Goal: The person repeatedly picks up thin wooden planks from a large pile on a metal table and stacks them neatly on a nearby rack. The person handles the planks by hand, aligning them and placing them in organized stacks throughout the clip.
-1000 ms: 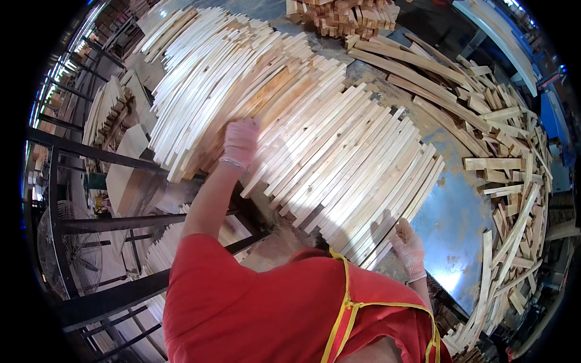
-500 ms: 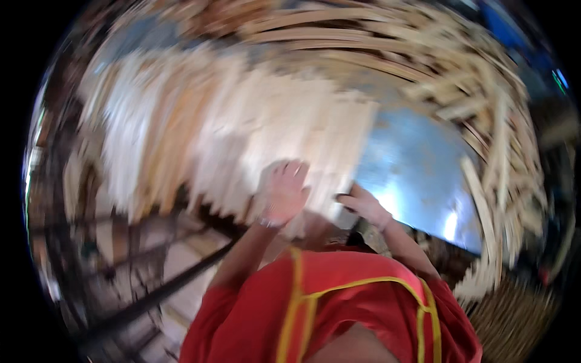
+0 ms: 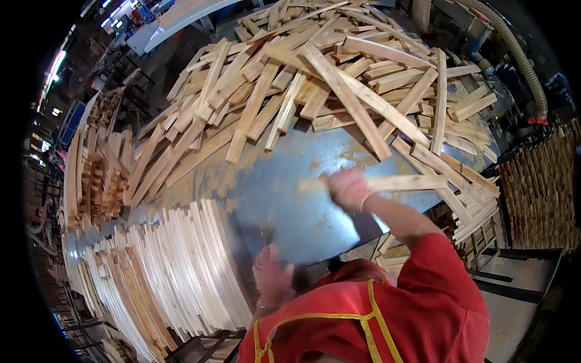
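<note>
My right hand (image 3: 349, 189) is closed around a pale wooden strip (image 3: 408, 183), which lies roughly crosswise over the metal tabletop (image 3: 275, 181). Motion blurs the hand and the left end of the strip. Close to the table's near edge, my left hand (image 3: 272, 275) holds nothing, its fingers stretched out. It is just right of a tight row of wooden strips (image 3: 190, 266) laid side by side. Beyond both hands rises a jumbled pile of loose wooden strips (image 3: 339, 85).
Stacked wood (image 3: 100, 175) stands at the left edge of the table. On the right is a tall stack of wooden pieces (image 3: 538, 181), with a ribbed hose (image 3: 514, 48) behind it. A pale machine bed (image 3: 187, 21) lies at the far left.
The view has swung toward the right and farther up the table. Both hands were at the row of strips; my right hand is now at the pile side, gripping a strip.
</note>
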Motion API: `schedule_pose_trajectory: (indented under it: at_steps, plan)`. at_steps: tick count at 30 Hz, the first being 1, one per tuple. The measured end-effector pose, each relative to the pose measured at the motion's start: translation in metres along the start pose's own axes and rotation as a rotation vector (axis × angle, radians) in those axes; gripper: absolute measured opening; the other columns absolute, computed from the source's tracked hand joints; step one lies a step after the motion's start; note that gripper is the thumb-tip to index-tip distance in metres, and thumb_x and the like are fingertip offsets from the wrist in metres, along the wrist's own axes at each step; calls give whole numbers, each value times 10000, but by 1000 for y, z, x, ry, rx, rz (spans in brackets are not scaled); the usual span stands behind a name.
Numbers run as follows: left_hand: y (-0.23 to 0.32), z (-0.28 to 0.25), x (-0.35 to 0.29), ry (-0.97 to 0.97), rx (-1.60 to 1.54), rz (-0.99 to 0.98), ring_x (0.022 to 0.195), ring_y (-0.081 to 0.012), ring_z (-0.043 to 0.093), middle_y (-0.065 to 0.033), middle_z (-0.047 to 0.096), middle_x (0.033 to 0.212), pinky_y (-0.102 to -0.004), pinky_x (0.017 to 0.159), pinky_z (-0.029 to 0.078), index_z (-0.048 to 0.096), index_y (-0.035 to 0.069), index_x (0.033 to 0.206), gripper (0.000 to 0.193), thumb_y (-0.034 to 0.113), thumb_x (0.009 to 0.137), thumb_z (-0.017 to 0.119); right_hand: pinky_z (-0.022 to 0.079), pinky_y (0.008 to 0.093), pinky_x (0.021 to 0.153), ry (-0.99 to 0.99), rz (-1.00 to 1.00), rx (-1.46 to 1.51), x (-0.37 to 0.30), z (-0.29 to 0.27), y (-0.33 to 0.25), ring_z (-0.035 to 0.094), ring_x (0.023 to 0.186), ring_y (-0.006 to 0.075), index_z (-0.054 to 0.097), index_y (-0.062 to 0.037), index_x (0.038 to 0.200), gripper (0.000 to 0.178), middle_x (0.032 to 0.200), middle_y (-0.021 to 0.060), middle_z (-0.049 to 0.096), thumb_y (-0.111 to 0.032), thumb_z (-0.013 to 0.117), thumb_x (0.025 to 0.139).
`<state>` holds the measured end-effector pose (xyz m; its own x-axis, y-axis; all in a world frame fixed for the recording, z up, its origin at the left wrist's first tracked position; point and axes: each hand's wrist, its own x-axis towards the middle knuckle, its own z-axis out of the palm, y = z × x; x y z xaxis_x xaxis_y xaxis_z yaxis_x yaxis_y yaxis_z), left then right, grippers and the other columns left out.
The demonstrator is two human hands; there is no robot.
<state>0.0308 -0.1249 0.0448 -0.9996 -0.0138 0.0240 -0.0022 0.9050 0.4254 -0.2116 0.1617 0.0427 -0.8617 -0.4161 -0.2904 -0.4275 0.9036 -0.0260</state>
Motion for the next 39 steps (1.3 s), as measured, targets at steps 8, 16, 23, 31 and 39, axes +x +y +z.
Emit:
schedule_pose_trajectory:
  at_steps: [8,16,23,31,39]
  plan:
    - [20,49,70,-298,367,64,1246,-359,598,-121,610,1330,-504,1011,495,484,88,1518,932,473,760,867,508,474,1043,903,381,137,51,-36,124,622,1227,392,546,-81,1467,724,1265,225,661,-274,768,805]
    - [-4,23,23,-302,-730,-507,914,-187,672,-54,696,1069,-326,831,561,590,46,1445,482,246,1016,682,536,419,1020,319,416,1404,-31,9,23,694,1167,371,430,27,1555,915,1295,298,688,-353,787,803]
    - [-11,23,19,-277,-1227,-720,932,-188,680,-71,696,1064,-344,779,579,628,40,1215,286,152,971,725,509,489,1072,-425,-90,1159,-128,68,-201,640,1247,476,472,20,1495,727,1336,358,631,-409,660,938]
    - [-42,-4,-9,-164,245,-189,1295,-339,629,-277,631,1369,-459,1020,534,534,-57,1448,660,187,871,738,504,478,1094,-435,-63,1166,-206,66,-179,617,1322,427,403,-65,1625,832,1469,257,616,-434,649,921]
    - [-84,-12,-34,-10,671,-350,1489,-405,436,-182,457,1619,-487,1195,426,390,8,1593,763,218,930,702,527,461,1041,-453,264,1219,-307,141,-135,669,1239,398,501,-129,1532,708,1353,221,694,-464,664,929]
